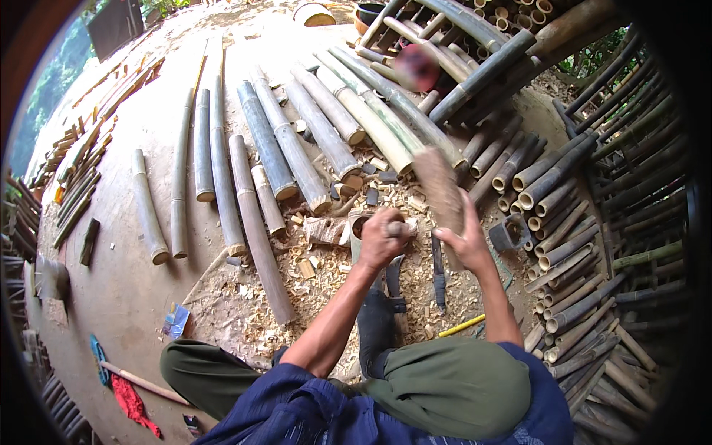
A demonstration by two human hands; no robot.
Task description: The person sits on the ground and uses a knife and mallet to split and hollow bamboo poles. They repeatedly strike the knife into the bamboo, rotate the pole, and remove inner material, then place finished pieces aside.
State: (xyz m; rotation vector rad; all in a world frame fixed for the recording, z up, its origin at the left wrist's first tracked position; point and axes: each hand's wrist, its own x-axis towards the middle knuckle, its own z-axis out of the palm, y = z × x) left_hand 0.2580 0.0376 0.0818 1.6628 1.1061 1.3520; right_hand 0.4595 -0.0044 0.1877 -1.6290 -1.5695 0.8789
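My left hand (pixel 382 239) is closed in a fist around a thing of which only a grey rounded end shows; its kind I cannot make out. Just beside the fist is the round cut end of a bamboo piece (pixel 357 224). To the right, my right hand (pixel 467 233) grips a thick, rough brown wooden block (pixel 437 185), held raised and tilted and slightly blurred. Beneath the block lies a dark long tool with a wrapped handle (pixel 439 285). Against the left fist's far side rests a short pale log (pixel 326 231).
Wood chips (pixel 297 297) cover the ground around my feet. Several bamboo poles (pixel 267 141) lie fanned out ahead. Cut bamboo lengths (pixel 567 304) are stacked at the right. Nearby are a yellow stick (pixel 461 326), a grey metal piece (pixel 510 233) and a red cloth (pixel 132 406).
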